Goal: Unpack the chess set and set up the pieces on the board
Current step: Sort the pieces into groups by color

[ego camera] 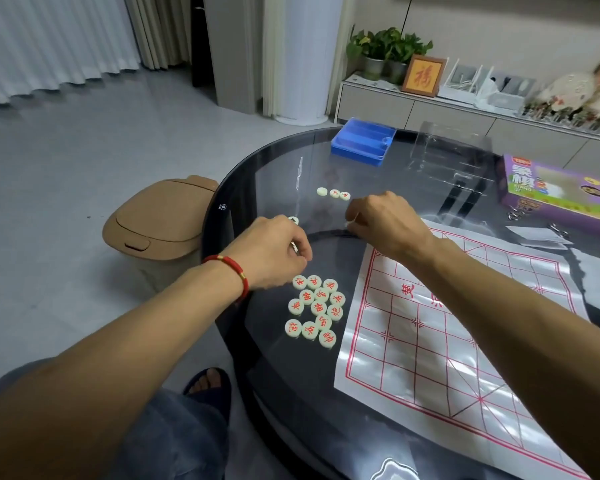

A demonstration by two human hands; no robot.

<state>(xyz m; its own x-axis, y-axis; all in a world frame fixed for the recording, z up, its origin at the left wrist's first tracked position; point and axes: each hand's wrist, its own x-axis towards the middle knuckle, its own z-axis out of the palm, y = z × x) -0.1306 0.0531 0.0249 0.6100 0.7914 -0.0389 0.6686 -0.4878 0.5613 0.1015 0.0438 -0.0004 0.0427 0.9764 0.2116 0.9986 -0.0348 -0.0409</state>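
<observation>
A cluster of several pale round chess pieces with red characters [316,308] lies on the dark glass table left of the white paper board with red lines [465,341]. Three more pieces [334,193] sit in a row farther back. My left hand [274,254], with a red bracelet at the wrist, hovers just above the cluster with fingers curled round a pale piece; another piece [293,220] peeks out behind it. My right hand [385,221] is at the board's far left corner, fingers curled, pinching something small and pale that is mostly hidden.
A blue plastic tray [362,142] and a clear plastic lid [451,150] stand at the table's back. The purple chess box [555,192] is at the right. A tan bin [160,220] stands on the floor beside the table's left edge [210,244].
</observation>
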